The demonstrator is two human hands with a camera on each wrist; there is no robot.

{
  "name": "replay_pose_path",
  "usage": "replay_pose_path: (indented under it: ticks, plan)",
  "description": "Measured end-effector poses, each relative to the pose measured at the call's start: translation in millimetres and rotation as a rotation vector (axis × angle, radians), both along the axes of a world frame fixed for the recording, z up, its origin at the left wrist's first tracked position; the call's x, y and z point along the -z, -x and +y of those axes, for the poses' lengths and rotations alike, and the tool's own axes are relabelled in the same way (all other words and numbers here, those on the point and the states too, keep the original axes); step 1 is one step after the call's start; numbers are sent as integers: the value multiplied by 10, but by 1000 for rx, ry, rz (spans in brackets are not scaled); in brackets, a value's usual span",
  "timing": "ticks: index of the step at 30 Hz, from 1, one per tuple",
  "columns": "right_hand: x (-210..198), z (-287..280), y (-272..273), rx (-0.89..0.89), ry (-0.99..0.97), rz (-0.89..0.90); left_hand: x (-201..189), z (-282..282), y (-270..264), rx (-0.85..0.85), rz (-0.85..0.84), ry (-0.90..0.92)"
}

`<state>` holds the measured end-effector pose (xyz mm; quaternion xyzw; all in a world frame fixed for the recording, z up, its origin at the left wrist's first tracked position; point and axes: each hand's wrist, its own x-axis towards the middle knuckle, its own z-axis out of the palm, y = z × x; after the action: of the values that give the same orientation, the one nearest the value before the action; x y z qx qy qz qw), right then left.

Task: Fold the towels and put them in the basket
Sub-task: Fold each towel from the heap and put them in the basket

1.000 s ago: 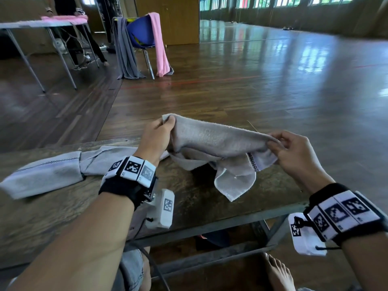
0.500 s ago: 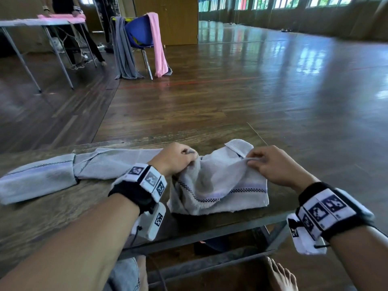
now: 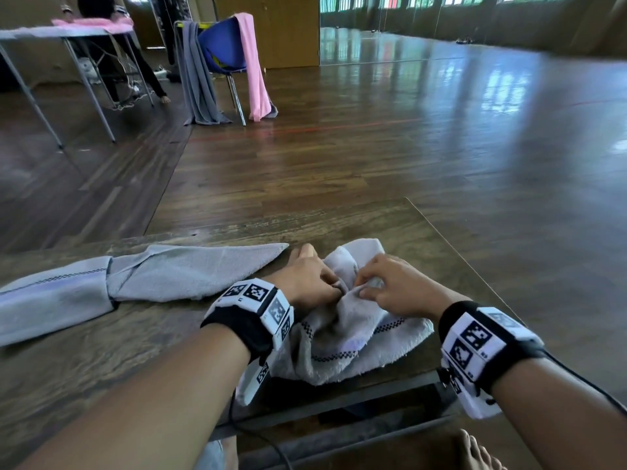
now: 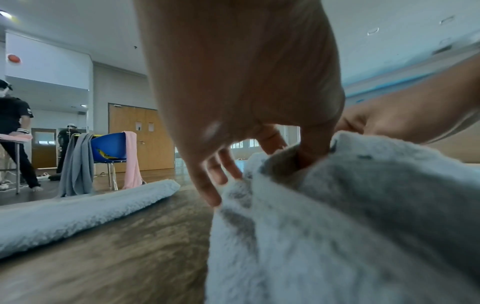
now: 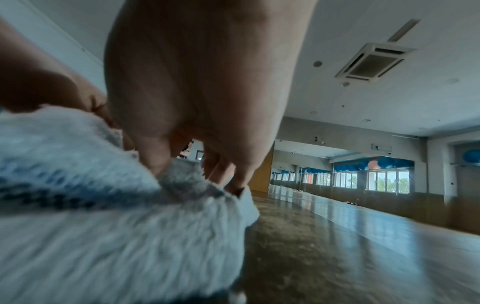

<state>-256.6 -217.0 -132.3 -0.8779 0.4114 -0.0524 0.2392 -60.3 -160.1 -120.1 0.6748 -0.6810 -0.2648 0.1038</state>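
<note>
We've got both hands down on the small grey towel [image 3: 342, 337], which sits bunched on the wooden table [image 3: 101, 361] near its front-right corner, its checked border stripe showing along the near edge. Our left hand [image 3: 307, 281] grips the cloth w/ curled fingers at the towel's middle; in the left wrist view the thumb digs into a fold while the other fingers [image 4: 207, 185] curl down at the towel's edge. Our right hand [image 3: 395, 288] pinches the fabric right next to it, knuckles nearly touching the left; right wrist view shows thumb & fingertips [image 5: 155, 156] pressed into the pile. A second grey towel [image 3: 142, 283] lies loosely folded to the left on the same table, apart from both hands. No basket in sight in any view. Further back on the floor: a blue chair [image 3: 220, 45] w/ a grey cloth [image 3: 196, 79] & a pink cloth [image 3: 252, 66] draped over it, plus another table [image 3: 34, 33] where a person [image 3: 98, 8] stands.
</note>
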Motion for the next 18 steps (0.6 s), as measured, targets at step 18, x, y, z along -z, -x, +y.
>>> replay_pose_path:
  ticks: [18]
  plan:
    - [-624, -621, -96, 243, 359, -550, -749, -295, -32, -299, 32, 621]
